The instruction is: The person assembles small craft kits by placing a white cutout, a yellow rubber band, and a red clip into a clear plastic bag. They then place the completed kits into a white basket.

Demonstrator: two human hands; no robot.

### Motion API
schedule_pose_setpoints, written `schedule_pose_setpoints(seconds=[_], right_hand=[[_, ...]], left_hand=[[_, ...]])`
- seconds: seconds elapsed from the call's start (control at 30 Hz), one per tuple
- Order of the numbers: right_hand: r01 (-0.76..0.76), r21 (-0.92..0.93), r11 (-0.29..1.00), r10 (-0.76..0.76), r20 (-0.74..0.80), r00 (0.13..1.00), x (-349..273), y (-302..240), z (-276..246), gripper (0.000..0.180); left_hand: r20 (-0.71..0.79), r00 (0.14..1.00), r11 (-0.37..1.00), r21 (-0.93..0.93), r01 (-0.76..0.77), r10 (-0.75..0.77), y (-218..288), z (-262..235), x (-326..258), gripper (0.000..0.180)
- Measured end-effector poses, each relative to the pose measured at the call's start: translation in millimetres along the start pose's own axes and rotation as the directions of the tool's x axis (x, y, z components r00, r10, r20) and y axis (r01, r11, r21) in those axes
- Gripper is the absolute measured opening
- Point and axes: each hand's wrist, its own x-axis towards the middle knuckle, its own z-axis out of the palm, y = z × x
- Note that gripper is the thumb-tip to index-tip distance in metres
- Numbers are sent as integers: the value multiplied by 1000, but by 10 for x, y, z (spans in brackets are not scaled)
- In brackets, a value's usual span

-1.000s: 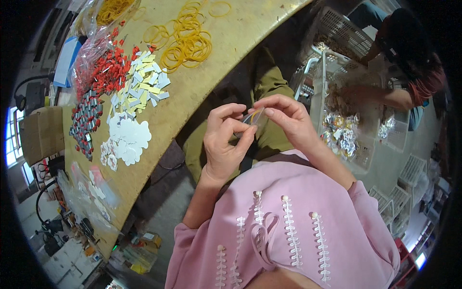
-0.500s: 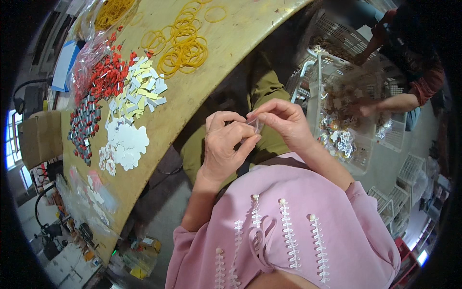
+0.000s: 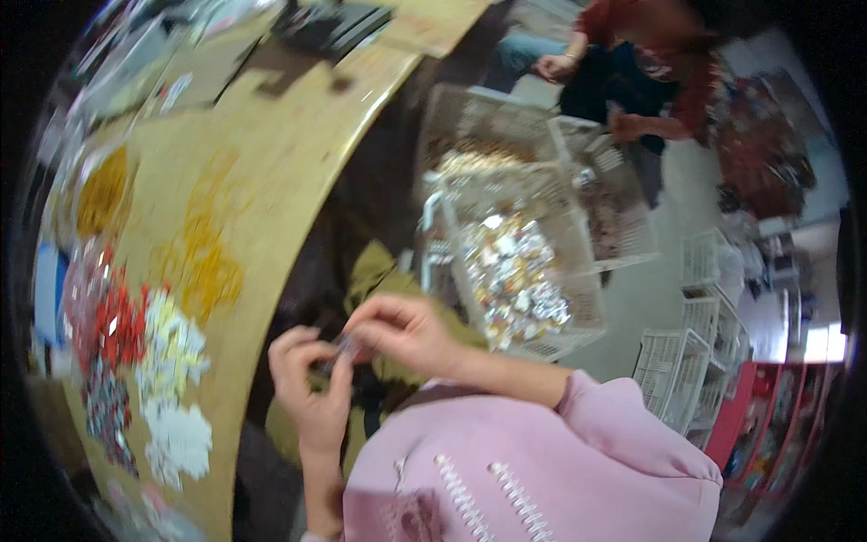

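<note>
Above my lap, my left hand [image 3: 312, 388] and my right hand [image 3: 411, 339] meet fingertip to fingertip. Pinched between them is a small clear plastic piece [image 3: 347, 345], blurred and mostly covered by fingers, so its exact kind cannot be made out. Thumb and forefinger of the right hand close on one side of it, and the left hand's bent fingers on the other. To the left, the yellowish table [image 3: 271, 208] carries yellow rubber bands [image 3: 203, 262], red small parts [image 3: 119, 325], pale yellow and white strips [image 3: 172, 348] and white cloud-shaped cards [image 3: 179, 443].
Right of my hands stands a white plastic crate [image 3: 578, 312] of shiny wrapped pieces [image 3: 515, 262]. More crates [image 3: 668, 370] and a red shelf [image 3: 768, 425] are further right. Beyond the crates sits another person [image 3: 632, 81]. A dark device [image 3: 334, 27] rests on the table's far end.
The view has swung to the right, so the table shifts left and the crates come nearer the middle. My hands stay together on the small plastic piece. The other person's hands have left the crate.
</note>
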Motion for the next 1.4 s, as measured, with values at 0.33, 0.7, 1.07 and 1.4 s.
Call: schedule_pose_setpoints(seconds=[0.33,0.7,1.07,1.4], right_hand=[[358,-376,855,-358,74,931,-34,154,68,7],[472,-647,599,-489,172,855,-98,78,58,7],[44,12,999,-40,-234,971,327,-142,-402,9],[-95,320,943,149,-151,977,313,11,-332,18]], left_hand=[[78,966,950,-180,255,-245,-190,101,-188,5],[128,976,982,-50,181,-173,-65,-2,-149,9],[178,879,761,-443,474,-443,-161,33,-228,9],[496,787,423,-665,615,-366,-254,299,-347,39]])
